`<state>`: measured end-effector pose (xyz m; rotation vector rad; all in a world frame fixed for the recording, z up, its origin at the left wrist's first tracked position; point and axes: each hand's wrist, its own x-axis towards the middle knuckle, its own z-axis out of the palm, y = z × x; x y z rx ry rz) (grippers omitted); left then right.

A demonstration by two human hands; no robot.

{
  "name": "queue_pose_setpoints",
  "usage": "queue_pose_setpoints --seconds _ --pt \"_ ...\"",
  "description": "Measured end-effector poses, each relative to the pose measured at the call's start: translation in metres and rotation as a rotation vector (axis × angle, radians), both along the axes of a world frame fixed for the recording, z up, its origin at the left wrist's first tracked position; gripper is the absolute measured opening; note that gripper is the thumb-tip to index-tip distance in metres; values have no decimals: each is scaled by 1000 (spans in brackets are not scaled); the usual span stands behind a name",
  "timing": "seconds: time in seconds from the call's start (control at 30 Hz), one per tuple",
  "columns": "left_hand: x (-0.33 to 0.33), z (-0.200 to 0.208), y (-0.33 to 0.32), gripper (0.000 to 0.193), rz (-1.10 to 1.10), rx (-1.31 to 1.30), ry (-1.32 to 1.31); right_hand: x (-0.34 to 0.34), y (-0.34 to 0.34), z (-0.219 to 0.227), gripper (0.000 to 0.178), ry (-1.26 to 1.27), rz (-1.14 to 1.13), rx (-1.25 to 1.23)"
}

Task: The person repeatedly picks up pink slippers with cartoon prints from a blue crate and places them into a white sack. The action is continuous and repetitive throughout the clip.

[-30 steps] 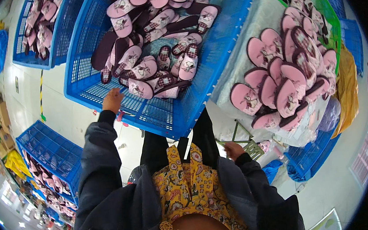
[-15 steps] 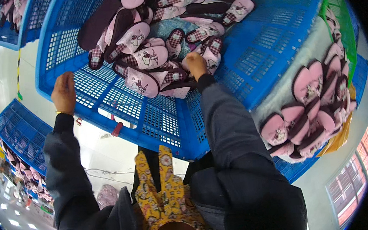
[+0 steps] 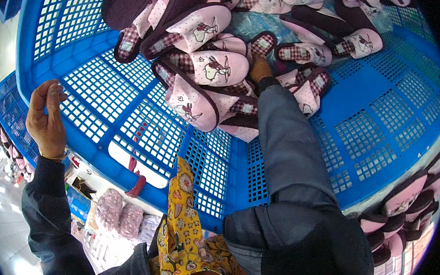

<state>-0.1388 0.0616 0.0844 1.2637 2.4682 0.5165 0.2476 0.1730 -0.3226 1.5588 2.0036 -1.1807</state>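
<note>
A blue plastic crate point(image 3: 298, 177) with perforated walls holds several pink slippers point(image 3: 213, 66) with dark soles, checked insoles and a cartoon print. My right hand point(image 3: 260, 71) reaches deep into the heap, its fingers closed at the edge of a checked slipper point(image 3: 263, 44); other slippers partly cover the fingertips. Outside the crate's left rim, my left hand point(image 3: 46, 120) is raised with loosely bent fingers slightly apart, and nothing shows in it. Under the slippers lies clear bluish plastic film point(image 3: 257, 25).
More pink slippers point(image 3: 406, 199) are stacked beyond the crate's right side. Another blue crate point(image 3: 11, 115) stands at the left. A red tie point(image 3: 136, 182) hangs on the near wall, and bagged bundles point(image 3: 109, 209) lie below it.
My view has come closer to the crate and shifted. My right hand has gone farther into the slippers, from the near ones to a checked one deeper in. The left hand's fingers have loosened.
</note>
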Motion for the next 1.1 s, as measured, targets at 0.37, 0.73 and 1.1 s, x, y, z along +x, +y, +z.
queue_pose_setpoints --seconds 0.37,0.73,1.1 --pt "-3 -1 -1 16 -30 -30 -9 44 81 70 32 -17 -412 494" --pt "-2 3 5 15 -117 -34 65 14 62 224 27 610 -1132 -183" --pt "2 8 10 13 -157 23 161 -62 34 292 28 807 -258 81"
